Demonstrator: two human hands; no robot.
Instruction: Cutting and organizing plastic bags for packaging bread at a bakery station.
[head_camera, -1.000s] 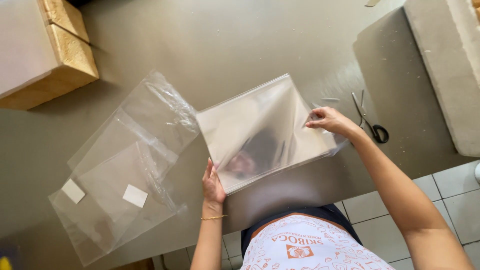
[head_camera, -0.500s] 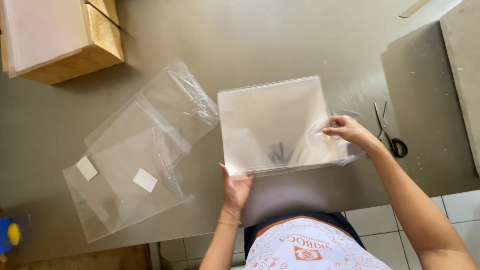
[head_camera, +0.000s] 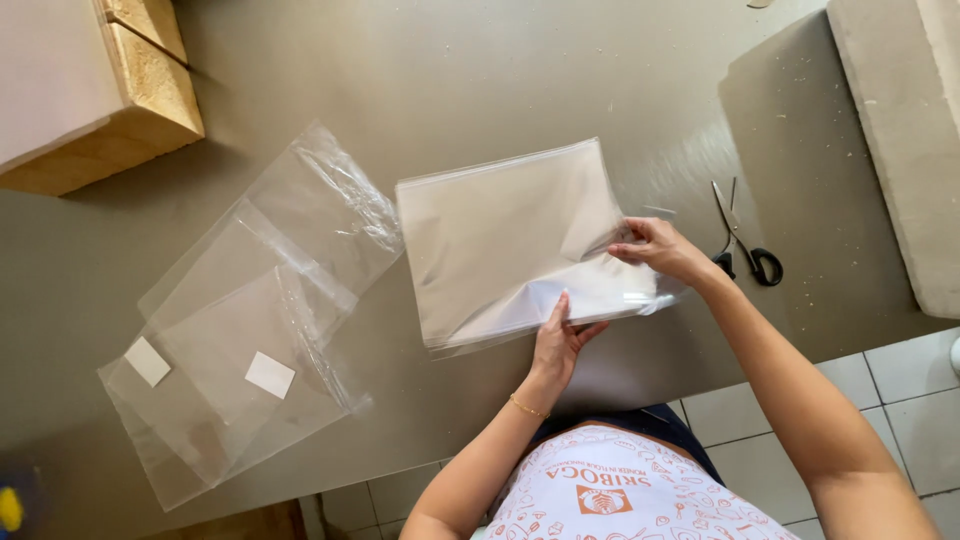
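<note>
A clear plastic bag with white paper inside lies on the grey table in front of me. My left hand presses flat on the bag's near edge, fingers together. At the bag's right side, my right hand pinches the plastic between thumb and fingers.
A loose pile of clear plastic bags with two small white square labels lies to the left. Black-handled scissors rest just right of my right hand. A wooden block sits at the far left, a pale slab at the right.
The bag was tilted up off the table and has come down flatter. My left hand moved right along its near edge; my right hand stayed at the right side.
</note>
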